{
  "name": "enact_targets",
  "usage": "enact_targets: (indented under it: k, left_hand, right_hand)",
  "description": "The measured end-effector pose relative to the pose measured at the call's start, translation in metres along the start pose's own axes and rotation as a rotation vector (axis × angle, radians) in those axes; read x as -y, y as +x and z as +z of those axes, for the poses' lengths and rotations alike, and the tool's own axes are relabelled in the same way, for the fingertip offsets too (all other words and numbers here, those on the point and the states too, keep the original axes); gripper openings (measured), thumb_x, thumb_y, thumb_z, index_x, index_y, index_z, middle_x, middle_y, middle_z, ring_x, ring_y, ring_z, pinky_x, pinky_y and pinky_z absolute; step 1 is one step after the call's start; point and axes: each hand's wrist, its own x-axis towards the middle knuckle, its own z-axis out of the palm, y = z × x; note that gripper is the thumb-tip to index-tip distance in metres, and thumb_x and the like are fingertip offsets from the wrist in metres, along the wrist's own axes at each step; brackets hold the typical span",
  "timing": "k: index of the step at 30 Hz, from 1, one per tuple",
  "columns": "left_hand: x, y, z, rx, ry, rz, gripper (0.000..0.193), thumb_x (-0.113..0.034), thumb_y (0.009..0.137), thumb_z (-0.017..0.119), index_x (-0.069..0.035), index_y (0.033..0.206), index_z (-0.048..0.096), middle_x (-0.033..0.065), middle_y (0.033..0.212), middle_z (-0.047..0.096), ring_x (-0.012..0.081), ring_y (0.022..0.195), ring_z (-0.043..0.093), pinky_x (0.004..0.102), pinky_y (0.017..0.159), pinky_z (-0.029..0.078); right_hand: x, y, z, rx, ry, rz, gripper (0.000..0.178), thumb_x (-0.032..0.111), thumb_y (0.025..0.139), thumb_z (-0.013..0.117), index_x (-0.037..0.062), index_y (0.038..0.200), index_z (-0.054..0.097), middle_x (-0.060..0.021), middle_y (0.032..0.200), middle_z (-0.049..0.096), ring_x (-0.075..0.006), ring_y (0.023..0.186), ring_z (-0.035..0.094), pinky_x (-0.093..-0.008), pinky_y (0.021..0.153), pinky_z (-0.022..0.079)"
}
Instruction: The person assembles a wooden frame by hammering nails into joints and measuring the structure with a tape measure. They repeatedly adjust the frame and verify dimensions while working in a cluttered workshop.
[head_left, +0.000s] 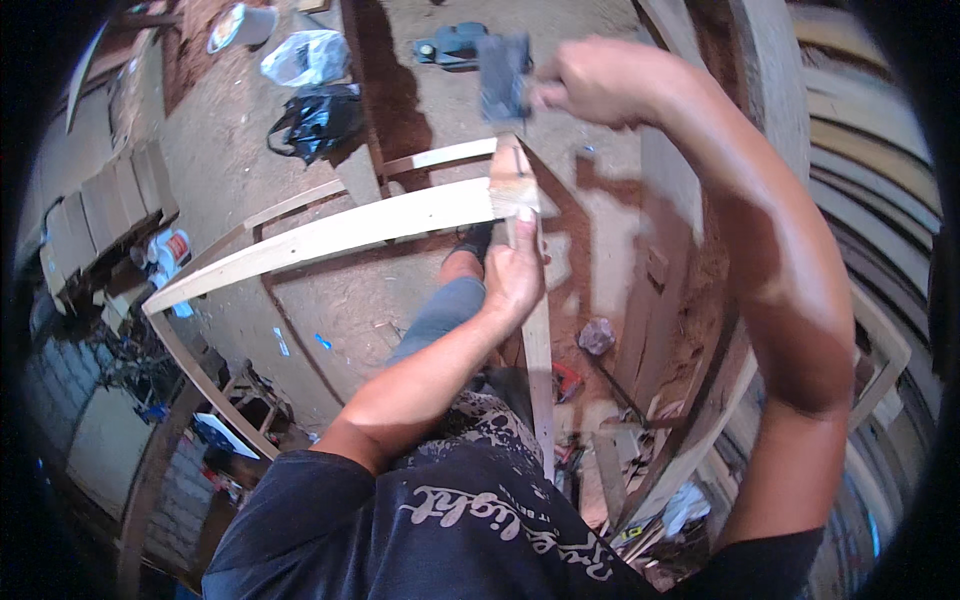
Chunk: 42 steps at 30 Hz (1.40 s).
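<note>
My left hand (515, 275) is closed around the wooden leg (538, 370) just below the corner of a pale timber frame. Its thumb lies against the end block (512, 188) where a long light rail (340, 230) meets the leg. Raised at the upper right, my right hand (605, 80) is wrapped round a mallet (503, 78) with a dark, blocky head. That head is smeared by motion and hangs over the frame's corner, seemingly apart from it. Most of the mallet's handle is hidden by my fingers.
A blue-grey power tool (452, 47) lies on the dirt floor beyond the frame. Black (318, 122) and clear plastic bags (305, 58) and a white bucket (243, 27) sit at the far left. Boards (875, 190) are stacked on the right; a stone (596, 337) lies nearer.
</note>
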Motion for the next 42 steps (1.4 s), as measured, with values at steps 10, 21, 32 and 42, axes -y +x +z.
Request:
enact_targets:
  k: [10, 21, 32, 42]
  left_hand:
    - [-0.010, -0.002, -0.004, -0.027, 0.236, 0.054, 0.090, -0.077, 0.094, 0.039, 0.006, 0.077, 0.069, 0.0195, 0.070, 0.069, 0.0271, 0.076, 0.071, 0.0440, 0.075, 0.054]
    - [-0.023, -0.001, -0.003, -0.047, 0.194, 0.073, 0.097, -0.076, 0.095, 0.040, 0.015, 0.066, 0.062, 0.0340, 0.064, 0.059, 0.0469, 0.076, 0.070, 0.0532, 0.075, 0.052]
    - [-0.014, -0.002, -0.003, 0.002, 0.226, 0.082, 0.100, -0.075, 0.097, 0.037, 0.019, 0.071, 0.061, 0.0405, 0.068, 0.058, 0.0532, 0.080, 0.068, 0.0549, 0.078, 0.051]
    - [0.002, -0.006, 0.001, -0.030, 0.250, 0.153, 0.100, -0.076, 0.096, 0.037, 0.017, 0.073, 0.065, 0.0415, 0.070, 0.058, 0.0553, 0.085, 0.067, 0.0541, 0.081, 0.051]
  right_hand:
    - [-0.031, 0.023, -0.038, -0.455, 0.253, 0.081, 0.046, 0.046, 0.101, 0.059, 0.0052, 0.119, 0.068, -0.0073, 0.073, 0.064, -0.0159, 0.057, 0.060, -0.0369, 0.054, 0.054]
    - [-0.009, -0.001, -0.068, -0.533, 0.253, 0.079, 0.049, 0.048, 0.104, 0.053, 0.0093, 0.130, 0.067, -0.0057, 0.076, 0.064, -0.0125, 0.075, 0.064, -0.0332, 0.065, 0.053]
    - [0.007, 0.008, -0.055, 0.053, 0.064, 0.117, 0.048, 0.051, 0.100, 0.058, 0.0086, 0.120, 0.070, -0.0048, 0.069, 0.060, -0.0124, 0.063, 0.061, -0.0318, 0.058, 0.053]
    - [-0.009, 0.001, 0.008, 0.226, -0.172, -0.072, 0.048, 0.048, 0.100, 0.055, 0.0073, 0.120, 0.070, -0.0225, 0.109, 0.072, -0.0361, 0.110, 0.067, -0.0496, 0.099, 0.051]
